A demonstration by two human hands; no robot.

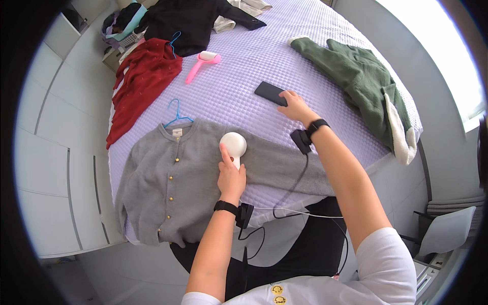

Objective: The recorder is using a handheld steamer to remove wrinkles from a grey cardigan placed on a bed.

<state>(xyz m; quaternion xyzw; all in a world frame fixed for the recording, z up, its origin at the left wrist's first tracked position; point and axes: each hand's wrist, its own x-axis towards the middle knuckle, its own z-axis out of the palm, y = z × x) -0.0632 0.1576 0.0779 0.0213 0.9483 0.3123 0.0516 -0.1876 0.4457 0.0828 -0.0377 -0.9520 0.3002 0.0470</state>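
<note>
A grey cardigan with gold buttons lies spread on the bed, a blue hanger at its collar. My left hand holds a white handheld fabric shaver by its handle, its round head on the cardigan near the shoulder; a white cable runs from around my wrist to the right. With its fingers on the near end of a dark flat rectangular object, perhaps a power bank or phone, my right hand rests beyond the sleeve. Both wrists wear black straps with small devices.
A pink lint roller lies beyond the cardigan. Red knitwear with a blue hanger and a black garment are at the far left, near a basket. A green garment with white fleece lies right. A chair stands at the right.
</note>
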